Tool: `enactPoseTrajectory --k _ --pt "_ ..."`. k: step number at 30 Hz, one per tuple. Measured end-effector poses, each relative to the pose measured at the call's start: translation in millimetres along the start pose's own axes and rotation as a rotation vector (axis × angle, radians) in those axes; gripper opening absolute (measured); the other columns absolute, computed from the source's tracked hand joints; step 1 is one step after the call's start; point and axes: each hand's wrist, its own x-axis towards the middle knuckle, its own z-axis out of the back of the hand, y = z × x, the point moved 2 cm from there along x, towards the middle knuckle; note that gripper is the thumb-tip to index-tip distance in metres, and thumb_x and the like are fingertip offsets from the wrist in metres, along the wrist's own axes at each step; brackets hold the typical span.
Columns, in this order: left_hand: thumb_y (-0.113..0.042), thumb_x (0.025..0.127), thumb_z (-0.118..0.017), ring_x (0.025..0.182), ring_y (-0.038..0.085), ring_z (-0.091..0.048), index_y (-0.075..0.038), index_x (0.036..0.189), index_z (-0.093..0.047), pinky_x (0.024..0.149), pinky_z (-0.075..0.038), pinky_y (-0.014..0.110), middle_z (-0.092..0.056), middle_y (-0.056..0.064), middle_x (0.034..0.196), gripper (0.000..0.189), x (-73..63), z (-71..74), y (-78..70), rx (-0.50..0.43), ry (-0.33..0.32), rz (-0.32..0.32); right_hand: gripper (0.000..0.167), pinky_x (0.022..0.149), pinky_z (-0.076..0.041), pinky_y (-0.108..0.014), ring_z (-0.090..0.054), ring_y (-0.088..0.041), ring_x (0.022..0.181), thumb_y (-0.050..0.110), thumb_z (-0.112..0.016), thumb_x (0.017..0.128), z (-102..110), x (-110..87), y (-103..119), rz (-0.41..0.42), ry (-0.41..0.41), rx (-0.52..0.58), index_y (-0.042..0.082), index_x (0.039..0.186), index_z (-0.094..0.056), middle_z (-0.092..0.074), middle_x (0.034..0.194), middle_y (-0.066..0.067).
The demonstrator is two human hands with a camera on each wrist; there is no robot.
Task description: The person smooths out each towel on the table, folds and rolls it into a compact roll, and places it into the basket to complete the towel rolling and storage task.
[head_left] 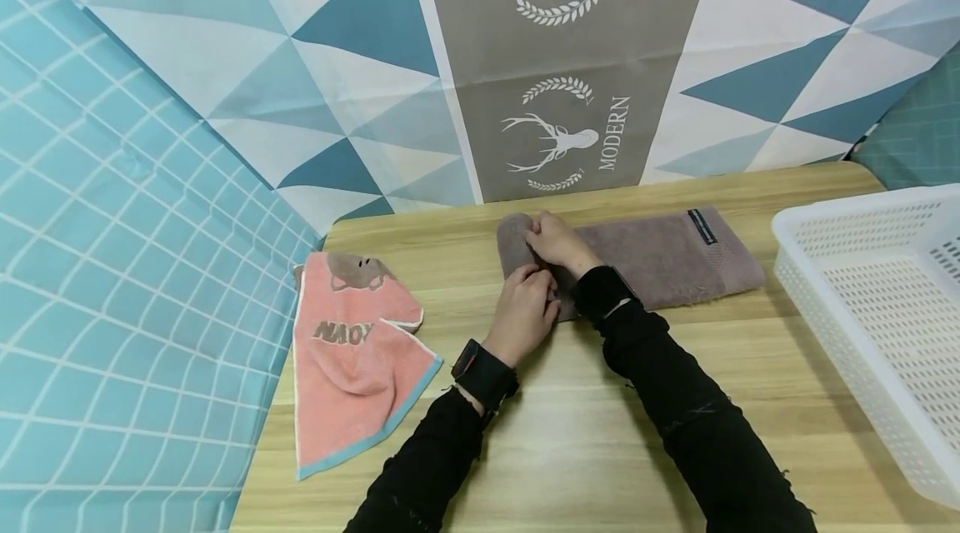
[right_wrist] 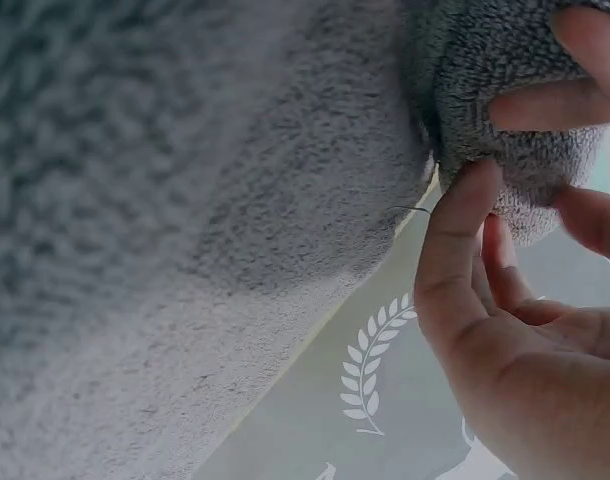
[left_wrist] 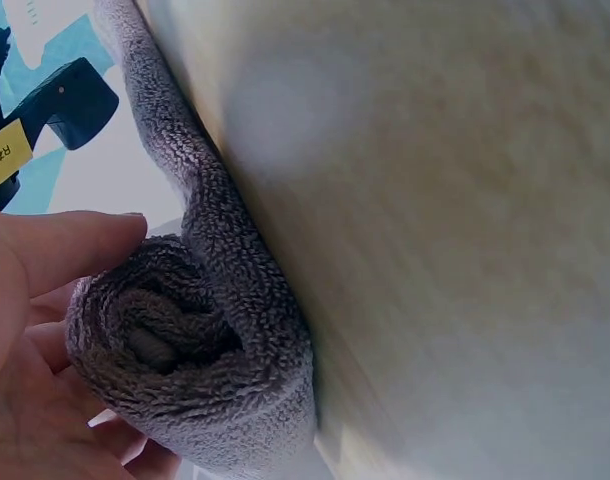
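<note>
A mauve-grey towel point(head_left: 660, 254) lies folded into a long strip on the wooden table point(head_left: 570, 450), its left end rolled up. My left hand point(head_left: 525, 308) grips the near end of the roll point(left_wrist: 185, 350), thumb on top. My right hand point(head_left: 551, 241) holds the far end of the roll point(right_wrist: 505, 110), fingers curled over it and thumb beneath. The rest of the strip stretches flat to the right, with a dark label point(head_left: 702, 226) near its far end.
A pink towel point(head_left: 352, 350) with a blue border and bear print hangs over the table's left edge. A white perforated plastic basket point(head_left: 877, 308) stands at the right. A patterned cloth backdrop point(head_left: 555, 75) rises behind the table.
</note>
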Motion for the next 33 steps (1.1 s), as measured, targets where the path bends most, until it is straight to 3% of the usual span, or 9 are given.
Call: enactPoseTrajectory --k 2,4,9,15,19,22,24,28,33 --pt "-0.015 0.090 -0.073 0.120 0.027 -0.057 -0.009 0.101 -0.066 0.108 -0.040 0.036 -0.069 0.005 0.099 0.014 -0.6 0.0 0.0 0.014 -0.002 -0.009 0.040 0.062 -0.030 -0.031 -0.035 -0.020 0.060 0.029 -0.057 0.101 -1 -0.7 2 -0.017 0.004 0.018 0.006 0.075 -0.038 -0.033 0.071 -0.005" --pt "-0.016 0.091 -0.073 0.120 0.026 -0.057 -0.009 0.102 -0.066 0.109 -0.039 0.036 -0.069 0.004 0.100 0.015 -0.9 0.0 -0.1 0.044 -0.001 -0.023 0.041 0.061 -0.034 -0.031 -0.041 -0.021 0.061 0.036 -0.065 0.096 -1 -2.2 5 -0.027 0.001 0.007 0.003 0.080 -0.046 -0.040 0.072 -0.007" --pt "-0.017 0.097 -0.064 0.127 0.025 -0.054 -0.009 0.109 -0.065 0.112 -0.036 0.036 -0.068 0.007 0.116 0.014 -3.1 0.6 -0.4 0.085 0.040 -0.073 0.049 0.081 -0.045 -0.040 -0.055 -0.031 0.092 0.029 -0.075 0.089 0 -5.7 12 -0.046 -0.006 -0.055 -0.005 0.116 -0.052 -0.055 0.109 -0.019" --pt "-0.015 0.106 -0.048 0.135 0.025 -0.048 -0.008 0.117 -0.064 0.114 -0.033 0.036 -0.062 0.010 0.132 0.021 -7.0 7.1 7.1 -0.134 0.110 -0.052 0.038 0.082 -0.040 -0.038 -0.048 -0.028 0.088 0.020 -0.072 0.092 2 -4.5 3 -0.091 0.005 -0.018 -0.006 0.110 -0.050 -0.050 0.103 -0.016" --pt "-0.007 0.106 -0.043 0.123 0.024 -0.056 -0.007 0.116 -0.064 0.108 -0.041 0.035 -0.064 0.009 0.122 0.023 -6.5 17.8 15.8 -0.250 0.049 0.039 0.037 0.083 -0.039 -0.036 -0.047 -0.028 0.088 0.018 -0.071 0.093 3 -3.6 1 -0.108 -0.001 -0.014 -0.007 0.110 -0.050 -0.048 0.102 -0.015" --pt "0.005 0.101 -0.044 0.120 0.028 -0.057 -0.005 0.119 -0.061 0.105 -0.044 0.037 -0.062 0.011 0.122 0.027 -5.0 22.8 24.5 -0.243 0.003 0.072 0.036 0.085 -0.044 -0.041 -0.053 -0.032 0.091 0.019 -0.073 0.091 0 -5.6 3 -0.085 -0.075 -0.096 -0.006 0.108 -0.053 -0.052 0.103 -0.018" --pt "0.012 0.097 -0.046 0.123 0.031 -0.055 -0.004 0.127 -0.059 0.106 -0.044 0.040 -0.059 0.014 0.130 0.036 -4.4 24.1 31.9 -0.182 0.031 0.063 0.033 0.086 -0.047 -0.044 -0.058 -0.035 0.096 0.019 -0.073 0.092 -5 -9.8 6 -0.064 -0.140 -0.179 -0.004 0.108 -0.057 -0.056 0.108 -0.021" --pt "0.016 0.091 -0.050 0.127 0.036 -0.053 -0.003 0.136 -0.056 0.106 -0.044 0.043 -0.053 0.018 0.141 0.049 -0.5 25.3 47.5 -0.069 0.119 -0.006 0.024 0.084 -0.053 -0.047 -0.062 -0.041 0.101 0.009 -0.060 0.099 -21 -27.6 16 0.019 -0.223 -0.362 -0.007 0.117 -0.060 -0.058 0.115 -0.028" --pt "0.017 0.083 -0.062 0.125 0.034 -0.055 -0.002 0.131 -0.062 0.108 -0.043 0.041 -0.057 0.017 0.137 0.052 10.5 29.2 63.1 -0.051 0.166 -0.090 0.023 0.072 -0.057 -0.044 -0.062 -0.041 0.094 0.005 -0.052 0.101 -38 -61.1 26 0.167 -0.291 -0.520 -0.013 0.112 -0.063 -0.060 0.106 -0.030"
